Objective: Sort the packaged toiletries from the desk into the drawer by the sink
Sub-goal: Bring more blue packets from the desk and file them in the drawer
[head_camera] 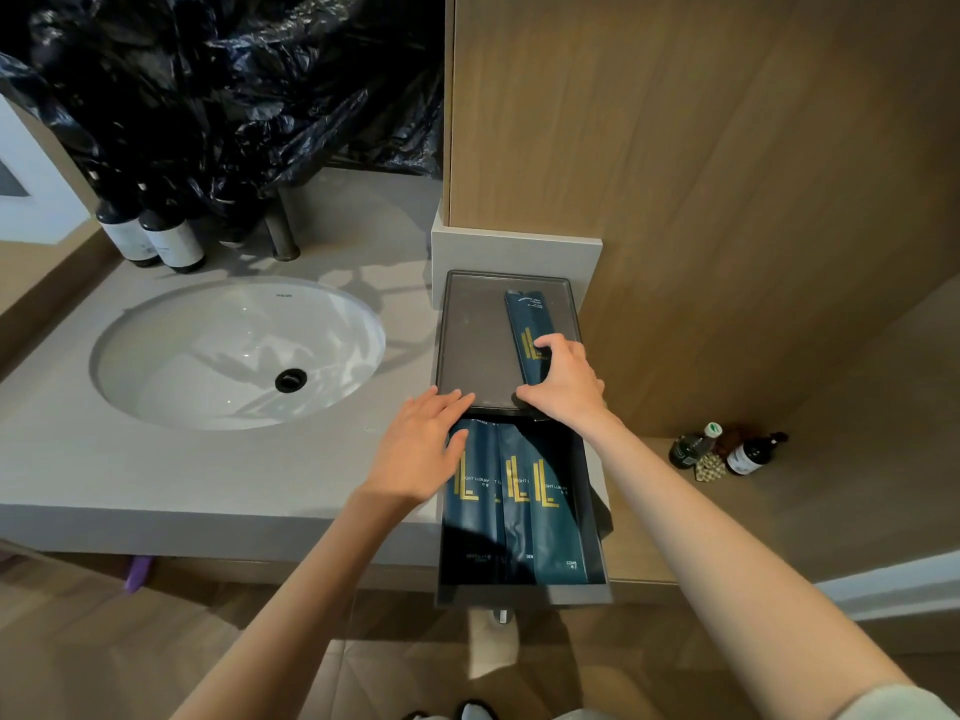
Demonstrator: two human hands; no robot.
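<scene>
a: what is the right grip (pixel 563 384) doing?
b: its fingers curl over the near end of one teal packet (pixel 525 324), thumb at the packet's near edge, so it is gripping that packet. the left grip (pixel 423 449) lies flat with straight fingers and holds nothing; its tips touch the near edge of the dark tray (pixel 467 335).
a: and where is the packet?
b: flat on the tray, along its right side, its length pointing away from the person. just nearer and lower, at least three more packets (pixel 519 511) lie side by side in the open drawer (pixel 524 595), beside the sink (pixel 234 356) set in the grey surface (pixel 208 475).
a: how will it handle?
b: light, by the look of it. it is a long, thin sealed pouch, probably soft film and a little slick, with something slim inside. it would likely droop if lifted by one end, so a pinch across the width nearer the middle seems safer. nothing about it looks fragile.
a: and its looks?
b: dark teal with a slight sheen, gold bars across the middle, small pale lettering at the far end, too small to read. the ones in the drawer match.
a: anything beyond?
b: two dark bottles (pixel 156 236) at the back of the surface, and a crumpled black plastic bag (pixel 234 96) above them.
</scene>
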